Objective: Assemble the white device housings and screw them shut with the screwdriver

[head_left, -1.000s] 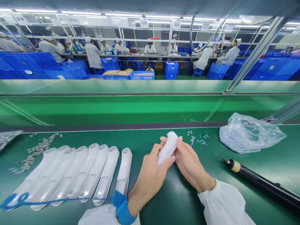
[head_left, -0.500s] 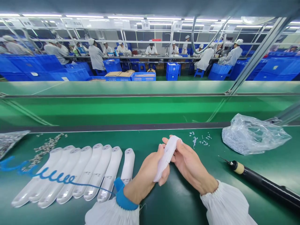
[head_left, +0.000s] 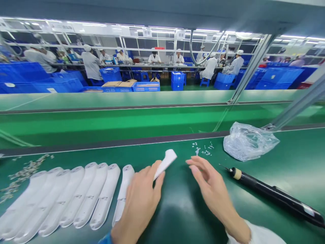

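Observation:
A curved white plastic housing [head_left: 168,160] is gripped in my left hand [head_left: 141,198], tilted up with its far end showing past the thumb and fingers; the rest of it is hidden by the hand. My right hand [head_left: 214,191] holds nothing, fingers apart, a little above the green bench. Beyond its fingertips lie tiny white pieces [head_left: 208,149], too small to name. Another white housing [head_left: 124,189] rests close beside my left hand, partly covered by it. Left of that, several similar housings [head_left: 82,195] lie side by side in a slanted row.
A black electric screwdriver [head_left: 274,196] lies on the right, its bit pointing at my right hand. Behind it sits a clear plastic bag [head_left: 247,142] of small pieces. Small metallic parts [head_left: 27,173] are scattered far left. A metal post [head_left: 250,71] rises beyond the bench; co-workers sit farther off.
My hands have parted: the right has let go of the white housing and opened, while the left keeps it, now turned palm down. The view has swung to the right.

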Tool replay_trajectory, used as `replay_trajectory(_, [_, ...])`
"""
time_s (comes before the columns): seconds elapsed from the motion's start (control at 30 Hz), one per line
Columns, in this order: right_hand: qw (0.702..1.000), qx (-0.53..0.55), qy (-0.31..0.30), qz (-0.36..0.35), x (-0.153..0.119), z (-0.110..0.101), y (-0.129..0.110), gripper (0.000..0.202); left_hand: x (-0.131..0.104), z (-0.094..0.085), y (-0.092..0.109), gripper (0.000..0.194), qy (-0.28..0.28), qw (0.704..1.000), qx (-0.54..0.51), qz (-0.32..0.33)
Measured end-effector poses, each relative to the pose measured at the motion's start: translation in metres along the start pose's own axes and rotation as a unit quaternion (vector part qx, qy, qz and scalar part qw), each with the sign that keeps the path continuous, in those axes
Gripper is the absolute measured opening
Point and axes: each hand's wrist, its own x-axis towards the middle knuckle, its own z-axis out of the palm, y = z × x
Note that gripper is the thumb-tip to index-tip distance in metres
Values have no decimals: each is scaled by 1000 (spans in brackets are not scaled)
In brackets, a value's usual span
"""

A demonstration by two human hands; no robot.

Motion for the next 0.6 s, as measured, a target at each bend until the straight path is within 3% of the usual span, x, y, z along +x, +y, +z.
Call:
replay_trajectory(0.07, [981,-165,91,-37,-18,-46,13,38,-23,12,-8,43,34,982,170,70])
replay_trajectory(0.13, [936,-302,158,-83,-31,-98,32,44,-46,30,-14,52,0,961,237,141])
replay_trajectory(0.23, [843,-486,167,-160,-41,-165,66,61,-63,54,-5,58,-30,945,258,199])
replay_trajectory(0.3, [800,-556,157,-160,-42,-190,83,60,-56,65,17,55,-13,939,272,210])
replay_trajectory(0.37, [784,-580,144,-167,-41,-199,90,53,-40,74,50,54,14,931,275,238])
replay_trajectory(0.43, [785,-573,131,-194,-43,-195,84,45,-20,84,88,59,27,918,253,306])
replay_trajectory(0.53, [799,-526,130,-259,-57,-177,58,37,3,98,137,56,6,883,206,421])
replay_trajectory(0.6, [822,-459,176,-289,-75,-161,39,32,10,103,158,42,-8,882,203,426])
